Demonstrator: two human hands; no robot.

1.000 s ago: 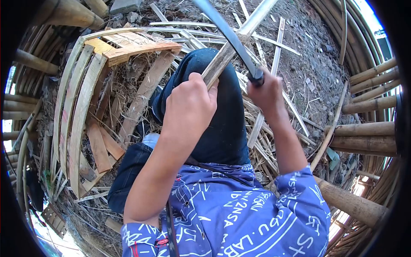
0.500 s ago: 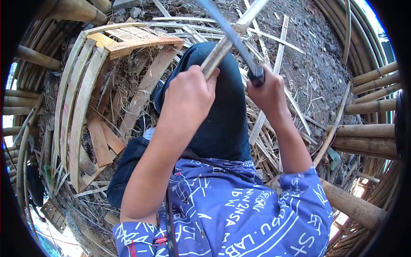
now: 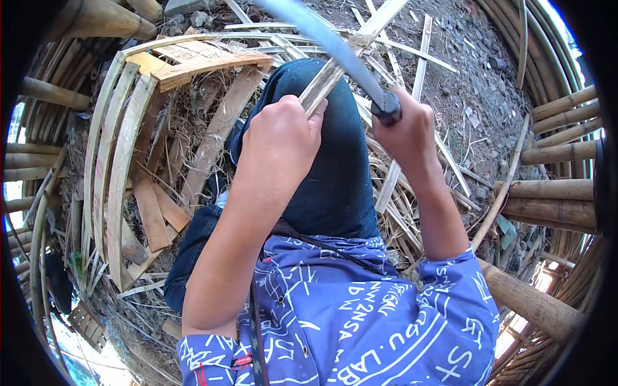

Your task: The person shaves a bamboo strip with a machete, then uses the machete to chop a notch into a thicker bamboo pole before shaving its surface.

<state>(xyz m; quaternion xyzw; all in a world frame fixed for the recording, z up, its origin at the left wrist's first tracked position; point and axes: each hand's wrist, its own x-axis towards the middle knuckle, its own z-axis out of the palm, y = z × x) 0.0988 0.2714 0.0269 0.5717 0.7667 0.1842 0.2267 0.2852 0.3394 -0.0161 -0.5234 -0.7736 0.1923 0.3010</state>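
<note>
My left hand point(image 3: 283, 134) is closed round the lower end of a split bamboo strip point(image 3: 326, 82), which slants up and to the right over my raised knee point(image 3: 341, 151). A knot with frayed fibres shows partway up the strip. In my right hand point(image 3: 407, 125) is the dark handle of a machete point(image 3: 322, 35). Its long grey blade points up and to the left, crossing over the strip just below the knot in this view. The blade is slightly blurred, and its tip runs past the top edge.
To the left stands a slatted wooden crate point(image 3: 215, 69) with shavings and loose boards inside. Cut bamboo strips point(image 3: 421, 61) lie across the stony ground ahead and right. Bamboo poles point(image 3: 553, 190) line the right side, and a thick pole point(image 3: 528, 299) lies beside my right elbow.
The machete blade has swung to the left and tilted flatter, showing more of its broad side. My right hand has turned with it; my left hand has barely moved.
</note>
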